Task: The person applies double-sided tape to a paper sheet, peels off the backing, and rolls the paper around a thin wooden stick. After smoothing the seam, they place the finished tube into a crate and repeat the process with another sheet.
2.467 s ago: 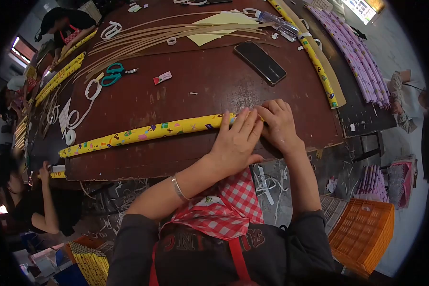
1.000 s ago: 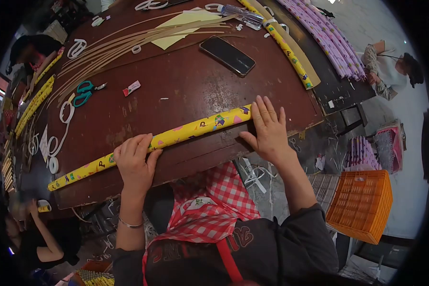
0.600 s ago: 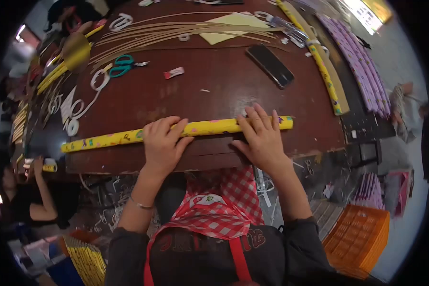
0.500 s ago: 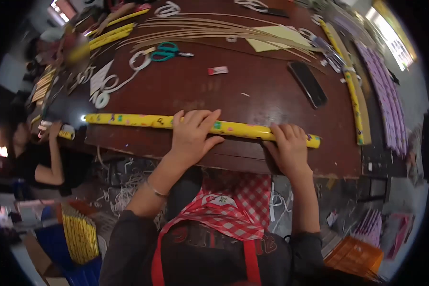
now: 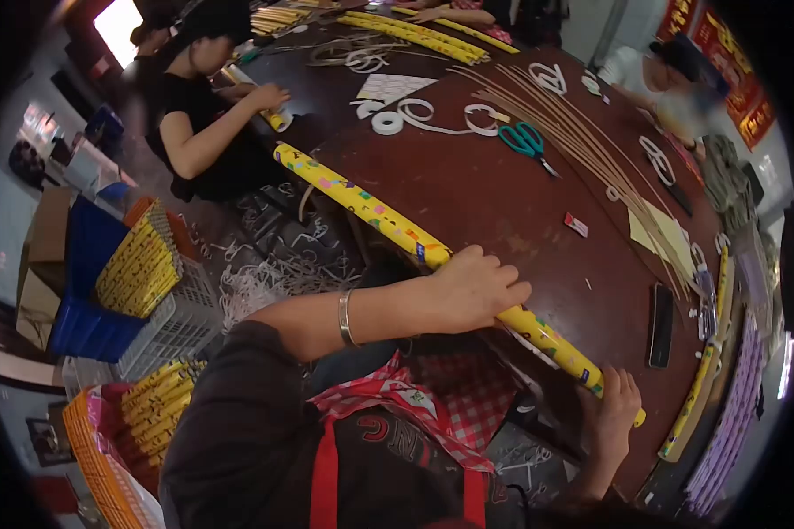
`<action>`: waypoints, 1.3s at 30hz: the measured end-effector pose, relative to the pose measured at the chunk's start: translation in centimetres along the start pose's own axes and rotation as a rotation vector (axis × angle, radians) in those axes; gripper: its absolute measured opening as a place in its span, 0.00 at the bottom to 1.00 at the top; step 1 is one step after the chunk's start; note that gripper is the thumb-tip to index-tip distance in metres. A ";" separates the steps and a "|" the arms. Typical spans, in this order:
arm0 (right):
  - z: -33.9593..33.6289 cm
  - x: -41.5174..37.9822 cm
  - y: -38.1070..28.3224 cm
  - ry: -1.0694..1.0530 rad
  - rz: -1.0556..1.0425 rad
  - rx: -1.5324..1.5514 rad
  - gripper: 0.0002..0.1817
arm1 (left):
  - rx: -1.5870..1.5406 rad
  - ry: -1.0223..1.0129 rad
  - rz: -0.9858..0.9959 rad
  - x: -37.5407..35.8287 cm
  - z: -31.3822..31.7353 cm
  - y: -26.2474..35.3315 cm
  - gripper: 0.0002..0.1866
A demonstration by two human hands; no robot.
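Observation:
A long yellow tube (image 5: 362, 203) with a colourful printed pattern lies slantwise along the near table edge. My left hand (image 5: 478, 289), with a metal bangle at the wrist, is closed over its middle; the thumb is hidden. Near the tube's right end, my right hand (image 5: 619, 407) has its fingers bent over the tube. Teal-handled scissors (image 5: 522, 139), a small red-and-white packet (image 5: 576, 225) and a black phone (image 5: 660, 324) lie beyond the tube on the table.
Thin brown strips (image 5: 573, 132) and a roll of white tape (image 5: 386, 122) lie across the brown table (image 5: 468, 198). A co-worker (image 5: 205, 115) handles another roll at the left. Crates of yellow tubes (image 5: 141, 264) stand on the floor, and purple tubes (image 5: 728, 414) lie at the right.
My view has swung to the left, so the tube now runs diagonally and the crates and co-worker show more fully. Both hands remain on the tube, the left one now bent further over it.

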State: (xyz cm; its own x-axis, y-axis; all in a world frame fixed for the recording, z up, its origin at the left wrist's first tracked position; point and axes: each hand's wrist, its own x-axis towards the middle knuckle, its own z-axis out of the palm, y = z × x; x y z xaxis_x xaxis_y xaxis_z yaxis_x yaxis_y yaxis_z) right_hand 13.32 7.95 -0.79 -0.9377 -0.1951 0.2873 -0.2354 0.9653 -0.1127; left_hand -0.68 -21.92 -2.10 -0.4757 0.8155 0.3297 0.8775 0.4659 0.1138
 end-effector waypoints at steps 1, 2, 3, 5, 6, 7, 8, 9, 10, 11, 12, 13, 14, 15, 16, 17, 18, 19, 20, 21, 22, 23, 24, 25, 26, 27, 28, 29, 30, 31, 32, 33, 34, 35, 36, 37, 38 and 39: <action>-0.1 -0.3 0.0 0.004 -0.035 0.007 0.23 | 0.079 -0.041 -0.071 -0.8 -0.5 -0.4 0.23; -0.2 -0.6 0.2 -0.022 0.010 0.019 0.22 | 0.154 -0.083 -0.140 -1.7 -1.1 -0.8 0.22; -0.2 -0.7 0.2 -0.048 0.058 0.031 0.21 | 0.173 0.030 -0.107 -2.9 -1.4 -1.6 0.22; 0.0 0.2 -0.9 -0.013 0.003 0.049 0.19 | 0.138 0.032 -0.128 -4.7 -1.9 -1.8 0.21; 0.4 0.6 -1.1 0.010 -0.026 -0.027 0.19 | 0.089 0.029 -0.125 -5.5 -2.0 -1.7 0.21; 0.7 1.2 -1.5 0.036 -0.055 -0.105 0.18 | 0.106 0.053 -0.129 -6.3 -2.0 -1.9 0.21; 0.8 1.8 -2.0 0.035 -0.087 -0.111 0.18 | 0.112 0.071 -0.156 -7.0 -2.0 -2.1 0.21; 0.8 2.4 -2.8 0.001 -0.045 -0.059 0.17 | 0.116 0.089 -0.165 -7.7 -2.1 -2.4 0.20; 0.8 3.1 -3.7 -0.036 -0.002 -0.008 0.17 | 0.120 0.106 -0.174 -8.3 -2.2 -2.6 0.18; 0.3 3.9 -5.3 -0.093 0.058 0.051 0.17 | 0.126 0.125 -0.198 -9.0 -2.2 -2.8 0.18; 0.3 4.6 -5.5 -0.093 0.033 0.044 0.17 | 0.195 0.133 -0.211 -9.8 -2.3 -3.0 0.17; 0.5 5.1 -5.3 -0.190 0.038 0.073 0.18 | 0.263 0.136 -0.221 -10.5 -2.5 -3.2 0.16; 0.8 5.6 -5.4 -0.288 0.046 0.100 0.18 | 0.267 0.145 -0.235 -11.2 -2.7 -3.4 0.16; 1.1 6.2 -5.7 -0.289 0.033 0.096 0.18 | 0.254 0.148 -0.257 -12.0 -2.9 -3.7 0.13; 1.3 6.8 -6.2 -0.254 -0.023 0.054 0.18 | 0.239 0.150 -0.278 -12.8 -3.1 -3.9 0.10; 1.7 7.3 -6.5 -0.218 -0.080 0.012 0.19 | 0.241 0.156 -0.291 -13.5 -3.4 -4.1 0.10; 2.2 8.1 -6.6 -0.221 -0.095 0.008 0.19 | 0.153 0.090 -0.347 -14.1 -3.8 -4.4 0.10; 2.7 9.0 -6.5 -0.106 -0.223 -0.058 0.18 | 0.064 0.026 -0.402 -14.7 -4.1 -4.5 0.09; 2.9 9.8 -6.5 0.009 -0.352 -0.119 0.17 | 0.064 0.034 -0.421 -15.3 -4.2 -4.6 0.09; 3.0 10.3 -6.9 0.005 -0.375 -0.119 0.17 | 0.088 0.044 -0.432 -16.0 -4.3 -4.6 0.09; 2.8 10.7 -7.6 -0.074 -0.356 -0.075 0.17 | 0.113 0.054 -0.444 -16.7 -4.4 -4.6 0.09; 2.7 11.0 -8.2 -0.155 -0.335 -0.032 0.18 | 0.112 0.060 -0.465 -17.6 -4.4 -4.7 0.09; 2.6 11.4 -8.9 -0.162 -0.353 -0.034 0.18 | 0.195 0.149 -0.471 -18.6 -4.2 -5.0 0.09; 2.6 11.8 -9.7 -0.336 -0.272 -0.011 0.18 | 0.278 0.234 -0.472 -19.5 -4.3 -5.1 0.09; 2.6 12.3 -10.2 -0.509 -0.187 0.010 0.18 | 0.242 0.254 -0.498 -20.2 -4.4 -5.0 0.08; 3.5 12.9 -10.3 -0.516 -0.197 0.009 0.18 | 0.241 0.254 -0.511 -20.9 -4.7 -5.0 0.08; 5.1 13.5 -10.0 -0.281 -0.370 -0.051 0.17 | 0.143 0.122 -0.612 -21.6 -4.9 -5.0 0.09; 5.7 13.9 -10.7 -0.040 -0.524 -0.110 0.17 | 0.042 -0.015 -0.697 -22.1 -5.2 -5.1 0.09; 5.5 14.6 -11.2 -0.026 -0.562 -0.138 0.15 | -0.075 -0.166 -0.761 -22.7 -5.8 -5.3 0.10; 5.2 15.2 -12.4 -0.091 -0.557 -0.105 0.13 | -0.067 -0.127 -0.791 -23.6 -5.5 -5.2 0.10; 4.8 15.7 -13.5 -0.148 -0.526 -0.082 0.12 | -0.065 -0.088 -0.792 -24.5 -5.1 -5.3 0.11; 4.5 16.2 -14.4 -0.299 -0.490 -0.116 0.11 | 0.064 0.054 -0.755 -25.6 -4.5 -5.4 0.10; 4.4 16.9 -15.2 -0.449 -0.437 -0.134 0.11 | 0.173 0.176 -0.746 -26.6 -3.5 -5.7 0.10; 4.7 17.6 -15.9 -0.459 -0.468 -0.118 0.11 | 0.194 0.217 -0.745 -27.6 -3.1 -5.8 0.09; 4.8 18.0 -17.0 -0.419 -0.472 -0.077 0.08 | 0.101 0.175 -0.804 -28.1 -3.0 -5.7 0.09; 5.2 18.3 -17.5 -0.288 -0.530 -0.114 0.07 | 0.018 0.120 -0.877 -28.7 -3.0 -5.3 0.09; 5.7 18.5 -18.0 -0.163 -0.605 -0.155 0.06 | -0.049 0.028 -0.901 -29.3 -3.0 -4.6 0.09; 5.3 18.9 -19.0 -0.267 -0.574 -0.180 0.09 | -0.101 -0.064 -0.940 -29.7 -3.1 -4.0 0.10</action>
State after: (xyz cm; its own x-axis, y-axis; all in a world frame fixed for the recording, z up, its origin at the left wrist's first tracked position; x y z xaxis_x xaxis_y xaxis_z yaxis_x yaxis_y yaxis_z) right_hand -1.25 -14.99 1.73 -0.7127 -0.7015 0.0056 -0.6923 0.7046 0.1556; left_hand 10.12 -49.07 -9.44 -0.9901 0.1402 0.0102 0.1331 0.9120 0.3881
